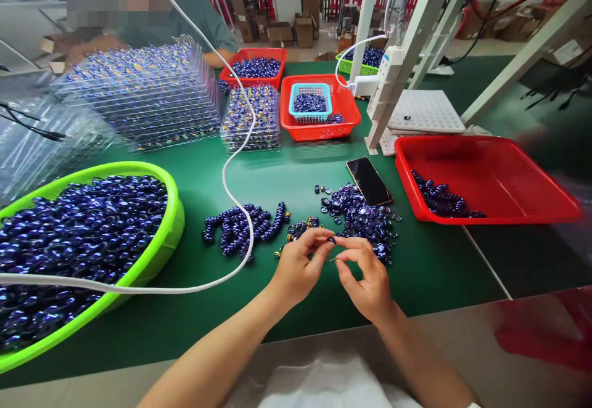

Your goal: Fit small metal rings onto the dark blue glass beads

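My left hand (301,264) pinches a small dark blue shiny piece (331,240) between thumb and fingers. My right hand (367,275) is close beside it, a fingertip near that piece, its thumb and finger closed on a tiny gold-coloured bit (332,259) too small to name. Just beyond the hands lies a heap of loose, flat, round dark blue pieces (363,214). Behind my left hand is a small pile of dark pieces with gold parts (303,227). Stacked rows of glossy blue pieces (240,229) lie further left.
A green basket (178,211) full of blue pieces stands at left, crossed by a white cable (226,180). A phone (370,181) touches the heap. Red trays (490,217) (319,132), stacked clear trays (203,100) and a white post (393,69) stand beyond. Another person (194,20) sits opposite.
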The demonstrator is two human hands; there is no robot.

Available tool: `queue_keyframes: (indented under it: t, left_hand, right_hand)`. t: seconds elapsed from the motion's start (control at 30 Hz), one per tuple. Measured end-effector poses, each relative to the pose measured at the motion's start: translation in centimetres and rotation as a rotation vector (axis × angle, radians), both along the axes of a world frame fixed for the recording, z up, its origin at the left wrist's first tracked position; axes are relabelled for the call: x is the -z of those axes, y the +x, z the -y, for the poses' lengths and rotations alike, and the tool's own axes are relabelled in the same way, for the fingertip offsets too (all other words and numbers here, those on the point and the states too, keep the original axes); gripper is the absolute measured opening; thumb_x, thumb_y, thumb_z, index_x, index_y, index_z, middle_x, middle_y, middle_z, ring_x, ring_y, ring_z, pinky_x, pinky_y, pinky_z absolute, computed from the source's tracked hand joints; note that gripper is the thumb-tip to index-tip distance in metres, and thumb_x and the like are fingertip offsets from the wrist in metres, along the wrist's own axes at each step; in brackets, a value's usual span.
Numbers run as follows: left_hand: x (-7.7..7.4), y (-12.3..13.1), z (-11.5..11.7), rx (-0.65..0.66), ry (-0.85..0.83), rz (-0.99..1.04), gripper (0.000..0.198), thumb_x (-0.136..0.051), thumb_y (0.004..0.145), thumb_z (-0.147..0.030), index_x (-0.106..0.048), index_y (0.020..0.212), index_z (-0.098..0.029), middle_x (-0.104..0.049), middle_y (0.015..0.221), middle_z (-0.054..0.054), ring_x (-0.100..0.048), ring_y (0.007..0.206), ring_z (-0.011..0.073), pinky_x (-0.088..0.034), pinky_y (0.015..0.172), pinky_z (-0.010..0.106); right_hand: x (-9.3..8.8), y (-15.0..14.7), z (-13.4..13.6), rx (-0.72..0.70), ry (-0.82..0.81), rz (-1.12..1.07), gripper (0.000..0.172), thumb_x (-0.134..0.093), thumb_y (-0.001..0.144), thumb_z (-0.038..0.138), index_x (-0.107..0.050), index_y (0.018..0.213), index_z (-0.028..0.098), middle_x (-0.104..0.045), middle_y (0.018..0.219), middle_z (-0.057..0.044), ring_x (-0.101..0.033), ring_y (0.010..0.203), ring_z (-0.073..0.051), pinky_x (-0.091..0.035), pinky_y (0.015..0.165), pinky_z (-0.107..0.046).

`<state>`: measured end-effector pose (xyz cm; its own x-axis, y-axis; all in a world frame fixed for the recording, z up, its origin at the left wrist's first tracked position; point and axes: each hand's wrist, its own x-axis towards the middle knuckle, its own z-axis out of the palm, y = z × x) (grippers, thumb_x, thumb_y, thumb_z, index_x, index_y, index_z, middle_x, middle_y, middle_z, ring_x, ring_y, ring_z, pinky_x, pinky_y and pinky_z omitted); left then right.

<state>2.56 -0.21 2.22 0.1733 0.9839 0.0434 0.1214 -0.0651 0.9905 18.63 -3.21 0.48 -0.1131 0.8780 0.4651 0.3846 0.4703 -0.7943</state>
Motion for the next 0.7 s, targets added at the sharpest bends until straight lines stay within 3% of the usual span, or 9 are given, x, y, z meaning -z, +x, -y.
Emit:
queue_keyframes:
  t: [0.1,0.23,0.37,0.47,0.57,0.7]
  left_hand:
    - [1.1,0.1,0.0,0.017,0.182,-0.224,0.024,-0.058,0.09,-0.018,-0.066,0.112,-0.018,-0.075,0.094,0.007,-0.071,0.081,0.0173,-0.058,0.073,0.029]
    - [2.2,-0.3,0.1,0.021,0.283,-0.312,0.031,-0.059,0.089,-0.017,-0.065,0.12,-0.018,-0.076,0.1,0.009,-0.072,0.084,0.0188,-0.059,0.078,0.032]
    - [2.1,-0.8,-0.2,0.05,0.111,-0.161,0.029,-0.058,0.091,-0.021,-0.067,0.118,-0.019,-0.075,0.095,0.007,-0.07,0.077,0.0171,-0.06,0.072,0.03]
    - [1.7,-0.9,-0.4,0.119,-0.033,0.066,0.026,-0.063,0.089,-0.027,-0.072,0.111,-0.018,-0.068,0.097,0.008,-0.066,0.073,0.0147,-0.06,0.067,0.028]
    - [1.6,-0.8,-0.4,0.172,-0.087,0.178,0.026,-0.068,0.085,-0.03,-0.075,0.107,-0.019,-0.063,0.097,0.008,-0.061,0.076,0.0147,-0.058,0.066,0.028]
    - [1.9,-0.7,-0.1,0.241,-0.081,0.182,0.028,-0.068,0.086,-0.032,-0.075,0.11,-0.02,-0.065,0.091,0.008,-0.061,0.08,0.0167,-0.056,0.069,0.029]
  right_hand:
    - [0.1,0.0,0.0,0.026,-0.001,0.015,0.019,-0.056,0.088,0.01,-0.058,0.097,0.026,-0.068,0.115,-0.007,-0.06,0.11,-0.023,-0.049,0.095,-0.044]
    - [0.1,-0.2,-0.1,0.008,-0.035,0.021,0.018,-0.055,0.088,0.01,-0.058,0.095,0.026,-0.069,0.117,-0.007,-0.06,0.11,-0.023,-0.049,0.095,-0.043]
    - [0.1,-0.1,-0.1,-0.028,-0.107,-0.032,0.014,-0.056,0.088,0.013,-0.059,0.093,0.026,-0.068,0.119,-0.006,-0.06,0.11,-0.023,-0.049,0.096,-0.043]
    - [0.2,0.2,-0.2,0.013,-0.236,-0.165,0.008,-0.055,0.091,0.019,-0.059,0.092,0.025,-0.069,0.107,-0.005,-0.063,0.102,-0.021,-0.05,0.092,-0.039]
    - [0.2,0.4,-0.4,0.049,-0.342,-0.254,0.007,-0.056,0.092,0.026,-0.059,0.086,0.024,-0.064,0.089,-0.003,-0.061,0.086,-0.018,-0.05,0.081,-0.032]
    - [0.2,0.4,-0.6,-0.01,-0.44,-0.294,0.013,-0.058,0.09,0.031,-0.058,0.08,0.023,-0.058,0.078,0.0,-0.056,0.076,-0.016,-0.047,0.071,-0.028]
